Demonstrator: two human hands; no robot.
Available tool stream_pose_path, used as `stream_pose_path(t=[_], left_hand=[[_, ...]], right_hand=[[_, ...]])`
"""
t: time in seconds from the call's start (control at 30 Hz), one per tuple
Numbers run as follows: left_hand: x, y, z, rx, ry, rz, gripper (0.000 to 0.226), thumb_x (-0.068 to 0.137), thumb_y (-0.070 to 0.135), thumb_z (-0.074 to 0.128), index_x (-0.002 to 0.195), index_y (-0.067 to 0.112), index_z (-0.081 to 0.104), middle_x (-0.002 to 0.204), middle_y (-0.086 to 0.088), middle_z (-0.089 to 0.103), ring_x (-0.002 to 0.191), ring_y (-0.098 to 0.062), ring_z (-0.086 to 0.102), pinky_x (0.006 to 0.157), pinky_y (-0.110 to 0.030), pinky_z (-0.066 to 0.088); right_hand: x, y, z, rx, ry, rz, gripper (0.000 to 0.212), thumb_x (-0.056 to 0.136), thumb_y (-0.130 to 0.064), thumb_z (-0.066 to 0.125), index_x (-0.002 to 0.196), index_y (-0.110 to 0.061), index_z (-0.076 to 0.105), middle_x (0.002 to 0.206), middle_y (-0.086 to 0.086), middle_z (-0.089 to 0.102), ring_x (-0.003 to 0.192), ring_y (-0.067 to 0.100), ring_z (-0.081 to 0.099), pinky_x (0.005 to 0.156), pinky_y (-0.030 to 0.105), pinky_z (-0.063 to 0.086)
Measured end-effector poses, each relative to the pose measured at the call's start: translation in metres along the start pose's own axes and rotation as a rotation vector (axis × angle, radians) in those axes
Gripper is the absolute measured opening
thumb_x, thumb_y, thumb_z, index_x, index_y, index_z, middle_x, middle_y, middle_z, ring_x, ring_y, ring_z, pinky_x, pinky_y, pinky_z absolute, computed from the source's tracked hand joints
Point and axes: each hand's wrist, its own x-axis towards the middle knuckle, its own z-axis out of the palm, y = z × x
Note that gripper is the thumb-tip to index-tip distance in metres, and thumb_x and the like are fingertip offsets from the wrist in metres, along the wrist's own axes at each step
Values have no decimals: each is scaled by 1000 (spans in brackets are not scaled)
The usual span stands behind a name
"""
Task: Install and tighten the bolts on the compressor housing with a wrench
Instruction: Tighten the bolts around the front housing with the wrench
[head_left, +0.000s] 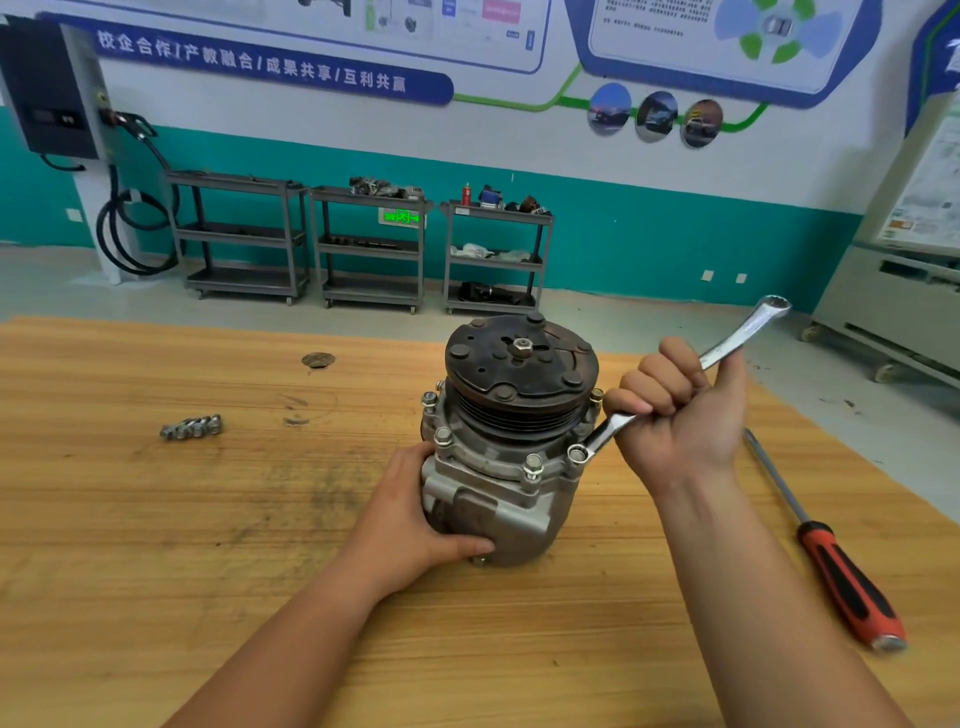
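Wooden worktop (156, 519), workshop behind. Left hand (415, 519) grips upright compressor housing (519, 499); right hand (680, 415) fisted round wrench (602, 434), ring end on flange bolt (578, 454) just left of knuckles. Other bolts look seated — tightening underway; loose bolts (192, 427) far left likely remain.

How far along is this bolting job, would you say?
Done: several seated bolts already stand in the flange of the compressor. In hand: the right hand grips the wrench, its ring end on a front-right bolt, while the left hand holds the compressor. Left: a few loose bolts lie on the table; how tight the seated ones are cannot be told.
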Motion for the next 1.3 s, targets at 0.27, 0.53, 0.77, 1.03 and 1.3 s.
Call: stream_pose_path(t=[0.27,0.53,0.77,1.03,1.3], left_hand=[[-4,1,2,-8,35,-8,141,25,73,77,147,24,26,126,29,39,121,1,37,104,-21,30],[-5,0,4,-4,43,20,121,30,72,76,135,21,43,114,27,39,100,22,37,84,5,28],[-6,0,9,69,109,26,108,37,60,82,131,20,47,109,22,42,108,-6,47,87,-20,39],[-5,-2,7,85,100,38,106,41,52,90,132,22,45,115,16,43,111,-3,43,93,-21,36],[-5,0,6,65,78,27,102,43,52,89,130,26,44,113,28,38,106,5,41,85,-12,33]], right_hand=[[-31,10,3,-103,19,-309,60,87,-72,8,52,-25,22,47,-8,12,42,9,12,39,19,27],[-59,66,-24,-696,-176,-962,65,87,18,6,63,-30,42,63,-17,46,62,-6,47,75,15,47],[-83,95,-16,-1255,-360,-1134,46,96,-56,33,72,-18,43,73,-3,39,80,4,44,97,36,34],[-80,57,-2,-1221,-179,-996,32,95,-12,42,63,-13,35,61,-7,48,64,-9,50,82,6,40],[-52,-6,24,-129,-100,-487,62,88,-61,-8,47,-23,20,44,-6,13,40,11,14,43,20,28]])
